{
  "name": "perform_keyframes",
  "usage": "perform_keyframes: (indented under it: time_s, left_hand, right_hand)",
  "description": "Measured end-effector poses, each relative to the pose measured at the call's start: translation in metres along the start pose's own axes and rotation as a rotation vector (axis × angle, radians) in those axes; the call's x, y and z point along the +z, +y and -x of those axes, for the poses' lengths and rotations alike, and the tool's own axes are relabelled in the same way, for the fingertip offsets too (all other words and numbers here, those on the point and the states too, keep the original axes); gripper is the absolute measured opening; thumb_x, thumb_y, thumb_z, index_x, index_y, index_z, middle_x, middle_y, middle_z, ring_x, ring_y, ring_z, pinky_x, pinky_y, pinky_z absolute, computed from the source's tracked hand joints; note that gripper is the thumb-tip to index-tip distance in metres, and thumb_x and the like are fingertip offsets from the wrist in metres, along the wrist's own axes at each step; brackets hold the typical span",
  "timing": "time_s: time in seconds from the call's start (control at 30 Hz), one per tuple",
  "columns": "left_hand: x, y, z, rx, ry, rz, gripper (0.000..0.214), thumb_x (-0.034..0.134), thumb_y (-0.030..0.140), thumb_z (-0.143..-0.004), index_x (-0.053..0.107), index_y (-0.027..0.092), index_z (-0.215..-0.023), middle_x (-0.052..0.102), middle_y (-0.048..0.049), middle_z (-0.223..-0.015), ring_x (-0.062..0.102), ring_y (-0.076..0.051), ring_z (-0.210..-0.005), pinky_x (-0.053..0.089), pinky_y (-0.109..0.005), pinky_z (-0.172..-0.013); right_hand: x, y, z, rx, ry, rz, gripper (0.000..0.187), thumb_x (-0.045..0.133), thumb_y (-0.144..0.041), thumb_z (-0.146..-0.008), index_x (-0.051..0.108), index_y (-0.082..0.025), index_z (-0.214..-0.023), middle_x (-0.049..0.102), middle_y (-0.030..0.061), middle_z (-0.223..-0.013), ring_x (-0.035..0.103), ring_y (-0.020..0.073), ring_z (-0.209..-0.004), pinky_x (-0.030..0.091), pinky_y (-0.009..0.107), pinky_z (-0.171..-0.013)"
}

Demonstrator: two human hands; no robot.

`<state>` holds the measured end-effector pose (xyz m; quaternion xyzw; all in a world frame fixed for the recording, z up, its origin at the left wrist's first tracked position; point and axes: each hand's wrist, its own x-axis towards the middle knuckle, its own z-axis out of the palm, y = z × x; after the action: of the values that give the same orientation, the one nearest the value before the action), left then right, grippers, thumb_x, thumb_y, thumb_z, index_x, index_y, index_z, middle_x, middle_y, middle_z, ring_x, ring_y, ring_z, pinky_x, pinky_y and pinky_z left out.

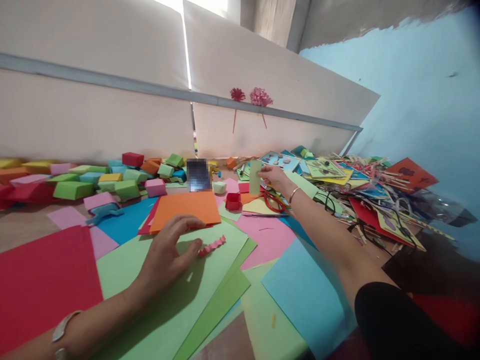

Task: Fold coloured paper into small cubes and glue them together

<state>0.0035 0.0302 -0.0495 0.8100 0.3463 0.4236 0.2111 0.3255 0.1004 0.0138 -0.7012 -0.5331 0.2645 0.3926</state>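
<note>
My left hand (167,250) rests palm down on a light green sheet (157,295), fingers spread, holding nothing. Its fingertips lie just left of a small pink accordion-folded strip (212,246). My right hand (273,176) is stretched far forward over the paper pile and pinches a pale green paper strip (255,176) that stands upright. A small red paper box (233,201) sits just left of and below that hand. An orange sheet (185,209) lies beyond my left hand.
Coloured sheets cover the surface: red (41,280) at left, blue (311,295) at right, pink (268,235) in the middle. Several folded paper boxes (125,189) line the back left. Craft cards, sticks and red scissors (275,202) clutter the right. White panels (112,110) stand behind.
</note>
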Motion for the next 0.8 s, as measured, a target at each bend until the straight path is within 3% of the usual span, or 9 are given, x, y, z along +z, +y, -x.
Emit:
perform_keyframes:
  time_s: [0.1,0.2,0.23,0.4,0.5,0.6,0.67,0.77,0.8]
  left_hand:
    - [-0.001,0.003,0.001,0.054,-0.015,-0.051,0.018,0.054,0.034,-0.084,0.063,0.022,-0.093,0.067,-0.0073,-0.099,0.066,-0.025,-0.096,0.055,-0.039,-0.083]
    - [-0.003,0.009,0.002,0.095,-0.029,-0.093,0.016,0.051,0.03,-0.088,0.063,0.021,-0.096,0.066,-0.0076,-0.101,0.065,-0.023,-0.097,0.053,-0.038,-0.086]
    - [-0.004,0.011,0.002,0.104,-0.044,-0.097,0.016,0.051,0.029,-0.089,0.063,0.021,-0.096,0.066,-0.0078,-0.101,0.064,-0.023,-0.097,0.053,-0.038,-0.086]
    - [-0.004,0.012,0.0,0.085,-0.027,-0.125,0.018,0.051,0.03,-0.088,0.063,0.018,-0.093,0.066,-0.0088,-0.096,0.064,-0.025,-0.094,0.054,-0.041,-0.083]
    - [-0.002,0.012,0.0,0.08,-0.025,-0.128,0.019,0.051,0.031,-0.087,0.063,0.018,-0.093,0.066,-0.009,-0.095,0.064,-0.026,-0.093,0.054,-0.043,-0.084]
    - [-0.002,0.012,0.0,0.067,-0.021,-0.132,0.021,0.05,0.032,-0.086,0.064,0.018,-0.092,0.067,-0.009,-0.094,0.065,-0.026,-0.091,0.055,-0.042,-0.081]
    - [-0.002,0.012,0.001,0.046,-0.014,-0.143,0.021,0.051,0.034,-0.085,0.063,0.019,-0.092,0.067,-0.0088,-0.095,0.065,-0.026,-0.09,0.055,-0.042,-0.08]
    - [-0.003,0.011,0.001,0.02,-0.002,-0.163,0.022,0.05,0.035,-0.083,0.063,0.02,-0.093,0.068,-0.0083,-0.095,0.065,-0.026,-0.089,0.056,-0.041,-0.078]
    - [-0.003,0.011,0.002,0.016,0.0,-0.167,0.023,0.05,0.035,-0.083,0.063,0.02,-0.093,0.068,-0.0083,-0.095,0.065,-0.026,-0.089,0.056,-0.04,-0.078]
  right_hand:
    - [-0.011,-0.015,0.01,-0.081,0.082,-0.208,0.015,0.049,-0.03,-0.101,0.057,-0.019,-0.108,0.063,-0.0001,-0.089,0.06,0.0109,-0.077,0.052,0.025,-0.07]
    - [-0.017,-0.028,0.046,-0.109,0.001,-0.34,0.015,0.055,-0.034,-0.097,0.056,-0.02,-0.094,0.059,-0.0032,-0.074,0.057,0.0095,-0.066,0.048,0.021,-0.064]
    - [-0.017,-0.03,0.064,-0.123,-0.098,-0.37,0.018,0.058,-0.036,-0.095,0.056,-0.019,-0.089,0.058,-0.0028,-0.072,0.056,0.0099,-0.064,0.048,0.022,-0.063]
    - [-0.014,-0.026,0.178,-0.353,-1.078,-0.194,0.024,0.054,-0.036,-0.097,0.059,-0.013,-0.102,0.067,0.0144,-0.109,0.063,0.0195,-0.102,0.051,0.033,-0.089]
    - [-0.016,-0.014,0.225,-0.456,-1.238,-0.038,0.018,0.047,-0.028,-0.099,0.056,-0.014,-0.092,0.064,0.0207,-0.118,0.059,0.022,-0.116,0.046,0.034,-0.101]
    - [-0.021,-0.006,0.239,-0.453,-1.571,-0.105,0.018,0.043,-0.027,-0.1,0.053,-0.016,-0.09,0.07,0.0153,-0.095,0.067,0.0161,-0.09,0.052,0.021,-0.083]
    - [-0.022,-0.006,0.238,-0.416,-1.505,-0.126,0.016,0.045,-0.026,-0.099,0.053,-0.017,-0.088,0.07,0.0131,-0.091,0.067,0.0145,-0.083,0.053,0.02,-0.079]
    - [-0.018,-0.007,0.237,-0.49,-1.124,0.012,0.012,0.048,-0.019,-0.094,0.05,-0.019,-0.082,0.066,0.0184,-0.117,0.061,0.02,-0.111,0.046,0.032,-0.101]
    - [-0.016,-0.007,0.238,-0.527,-1.121,0.04,0.011,0.049,-0.018,-0.092,0.05,-0.019,-0.081,0.065,0.0184,-0.119,0.059,0.0205,-0.115,0.044,0.033,-0.103]
